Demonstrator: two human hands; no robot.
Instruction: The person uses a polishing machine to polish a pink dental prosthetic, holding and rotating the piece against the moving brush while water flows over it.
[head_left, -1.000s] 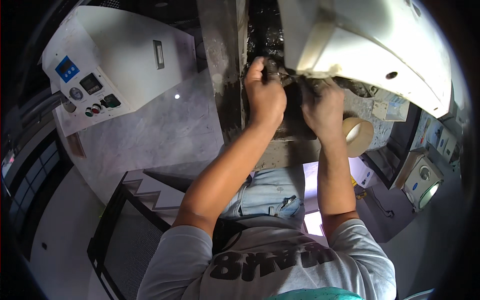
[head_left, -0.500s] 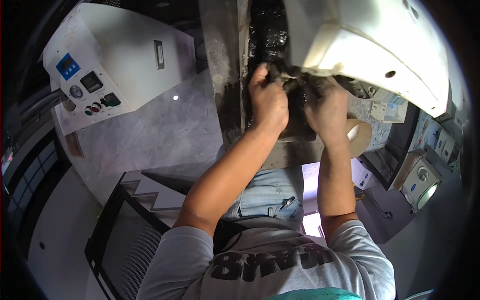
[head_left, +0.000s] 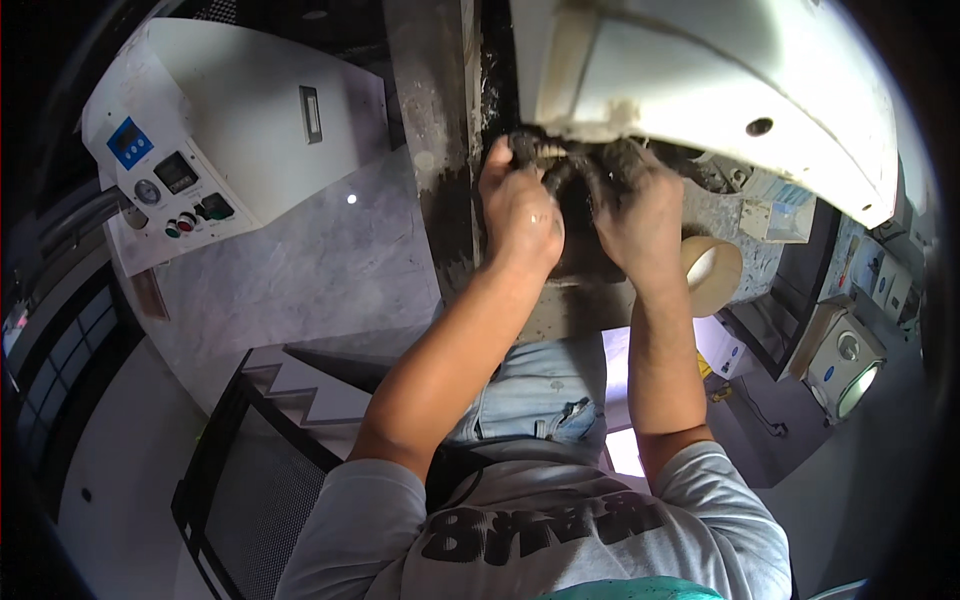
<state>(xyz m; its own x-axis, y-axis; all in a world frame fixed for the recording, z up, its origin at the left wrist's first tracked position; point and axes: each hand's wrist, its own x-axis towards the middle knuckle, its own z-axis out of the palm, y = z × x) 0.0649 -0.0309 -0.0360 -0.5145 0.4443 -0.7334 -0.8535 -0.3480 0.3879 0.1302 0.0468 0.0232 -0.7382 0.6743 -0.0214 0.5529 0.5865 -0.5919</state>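
Observation:
Both hands are close together at the lower edge of a white machine cover (head_left: 640,95), over a dark, wet trough (head_left: 590,250). Black muck coats the fingers. My left hand (head_left: 522,215) is closed, thumb and fingers curled around one end of a small pale piece (head_left: 550,152) that shows only as a short strip between the hands. My right hand (head_left: 642,210) is curled at the other end of it, fingertips bent in and blackened. What kind of piece it is stays hidden by the fingers and shadow.
A stained ledge (head_left: 445,190) runs along the trough's left side. Further left stands a white cabinet with a control panel (head_left: 170,180). Right of my right wrist sits a cream-coloured ring or roll (head_left: 712,275). A small lamp-like device (head_left: 845,365) is at far right.
Both hands have shifted slightly left in the picture, and the white cover also appears further left and lower. The fingers stay curled close together.

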